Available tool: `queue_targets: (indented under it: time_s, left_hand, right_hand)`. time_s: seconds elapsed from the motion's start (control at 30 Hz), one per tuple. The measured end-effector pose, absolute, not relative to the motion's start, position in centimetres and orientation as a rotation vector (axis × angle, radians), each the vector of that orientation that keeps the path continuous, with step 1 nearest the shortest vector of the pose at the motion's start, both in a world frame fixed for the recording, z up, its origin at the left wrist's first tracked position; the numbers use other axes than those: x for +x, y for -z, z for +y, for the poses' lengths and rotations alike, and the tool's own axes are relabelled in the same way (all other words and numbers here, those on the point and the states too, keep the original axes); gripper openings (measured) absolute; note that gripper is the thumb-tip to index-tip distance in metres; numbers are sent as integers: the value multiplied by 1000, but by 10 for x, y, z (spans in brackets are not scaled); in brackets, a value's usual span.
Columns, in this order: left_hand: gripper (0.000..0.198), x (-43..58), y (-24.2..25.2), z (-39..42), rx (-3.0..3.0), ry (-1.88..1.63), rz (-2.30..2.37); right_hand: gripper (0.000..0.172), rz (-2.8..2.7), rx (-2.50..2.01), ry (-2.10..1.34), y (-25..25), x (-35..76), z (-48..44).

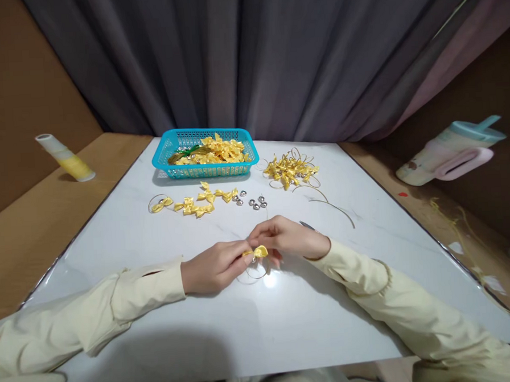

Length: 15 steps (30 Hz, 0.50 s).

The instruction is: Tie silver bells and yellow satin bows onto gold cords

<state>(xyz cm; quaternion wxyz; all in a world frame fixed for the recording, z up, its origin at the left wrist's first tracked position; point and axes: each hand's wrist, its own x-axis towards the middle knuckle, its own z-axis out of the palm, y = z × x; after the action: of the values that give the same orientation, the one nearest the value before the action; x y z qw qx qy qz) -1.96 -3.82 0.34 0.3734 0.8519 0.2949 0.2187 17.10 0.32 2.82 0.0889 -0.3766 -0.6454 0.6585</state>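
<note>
My left hand [222, 265] is closed, thumb and forefinger pinching a yellow ribbon bow [261, 251] just above the tabletop. A small silver bead-like piece sits against the bow's underside, and a thin cord [259, 277] loops down below it. My right hand [286, 238] is closed beside the bow, its fingertips drawn together on the thin cord; the exact grip is partly hidden. Beyond my hands lie several loose yellow bows [196, 207] and several silver pieces [256, 204]. One bow with a cord loop [161, 204] rests at the left of that row.
A blue basket [206, 172] of yellow bows stands at the back of the white table [160, 344]. Right of it lies a pile of corded bows [290, 169]. A grey pointed tool [307, 226] shows behind my right wrist. A ribbon tube [67, 158] and a tumbler [445, 152] flank the table.
</note>
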Motion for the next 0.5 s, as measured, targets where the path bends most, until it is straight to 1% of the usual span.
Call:
queue_targets:
  time_s: [0.1,0.23,0.3,0.4,0.47,0.5]
  left_hand:
    - [22,-19,-3,-38,2210,-574,782]
    - [22,-18,-3,-38,2179,-618,779]
    - [22,-19,-3,-38,2143,-654,773]
    - [24,-20,-2,-37,2070,-718,791]
    - [25,-20,-1,-36,2025,-739,795]
    - [25,-21,-1,-36,2010,-743,786]
  right_hand:
    - [23,-1760,-1135,-1835,-37,174,7]
    - [27,-1736,-1169,-1897,-45,182,14]
    - [29,-1822,-1159,-2041,-46,186,16]
    - [31,-1880,-986,-2425,-43,187,14]
    - [28,-1842,-860,-2608,-39,184,10]
    - [26,-1811,-826,-2644,-36,181,8]
